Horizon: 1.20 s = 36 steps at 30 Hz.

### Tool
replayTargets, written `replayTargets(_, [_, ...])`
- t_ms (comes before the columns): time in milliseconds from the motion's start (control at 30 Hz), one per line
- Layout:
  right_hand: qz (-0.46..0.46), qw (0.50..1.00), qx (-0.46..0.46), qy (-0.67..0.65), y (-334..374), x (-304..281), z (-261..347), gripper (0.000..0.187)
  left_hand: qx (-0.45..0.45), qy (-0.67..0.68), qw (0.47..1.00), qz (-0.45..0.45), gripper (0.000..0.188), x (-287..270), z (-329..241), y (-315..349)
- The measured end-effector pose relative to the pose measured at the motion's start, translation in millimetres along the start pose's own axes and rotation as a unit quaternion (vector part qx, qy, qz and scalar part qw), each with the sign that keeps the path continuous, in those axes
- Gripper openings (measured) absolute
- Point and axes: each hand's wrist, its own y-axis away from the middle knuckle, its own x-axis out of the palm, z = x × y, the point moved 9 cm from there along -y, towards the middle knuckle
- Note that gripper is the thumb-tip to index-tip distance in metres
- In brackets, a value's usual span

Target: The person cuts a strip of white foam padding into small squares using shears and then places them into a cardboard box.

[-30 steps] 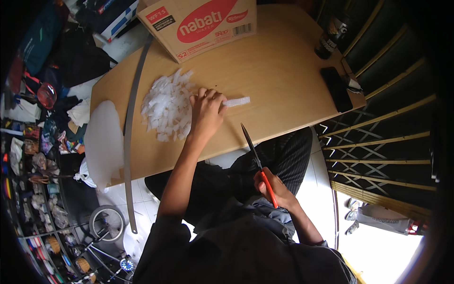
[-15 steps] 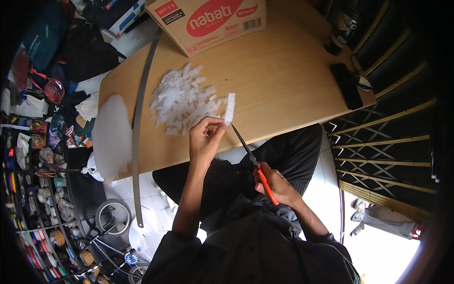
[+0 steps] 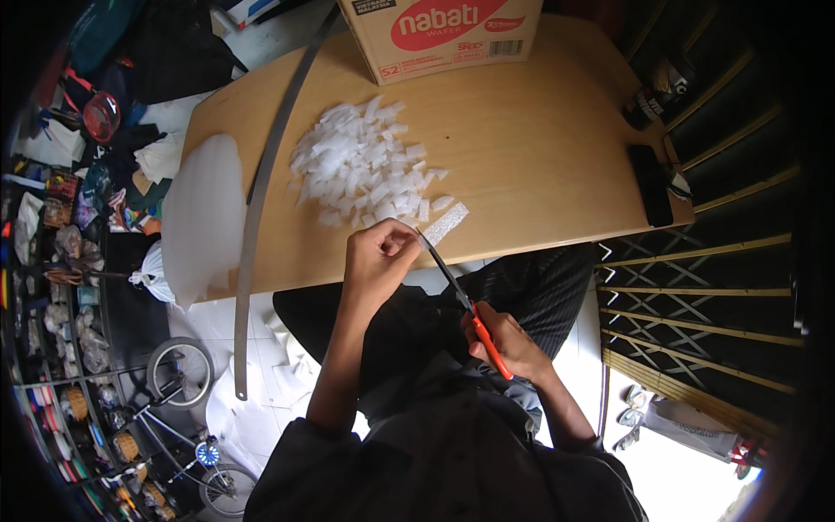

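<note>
The left hand [image 3: 376, 259] has its fingers pinched on the near end of a white strip [image 3: 448, 224], which extends up and right from them, near the loose white pieces [image 3: 357, 161] on the desk [image 3: 548, 148]. The right hand [image 3: 515, 344] grasps orange-handled scissors [image 3: 492, 346], blades at the strip beside the left fingertips.
</note>
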Motion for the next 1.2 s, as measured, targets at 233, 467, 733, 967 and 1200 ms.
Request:
replayTargets(233, [-0.045,0.998,0.043,-0.009,-6,-2,-1,0.058,-0.019,-0.038,0.999,0.013,0.011,-5,8,2])
replayTargets(467, [-0.059,0.994,0.058,-0.066,-19,-2,-6,0.029,0.008,-0.009,1.0,-0.011,0.014,-6,0,2])
replayTargets(733, [-0.05,0.989,0.091,-0.102,-24,1,-10,0.028,0.036,-0.044,0.998,-0.008,0.015,-8,-5,-7])
replayTargets(967, [-0.066,0.99,0.099,-0.076,-21,-3,-12,0.03,0.012,-0.071,0.997,0.03,0.013,-1,-5,-11])
replayTargets(1200, [-0.103,0.993,0.048,-0.033,-19,-7,-11,0.03,0.055,-0.088,0.994,0.02,0.012,1,-7,-13])
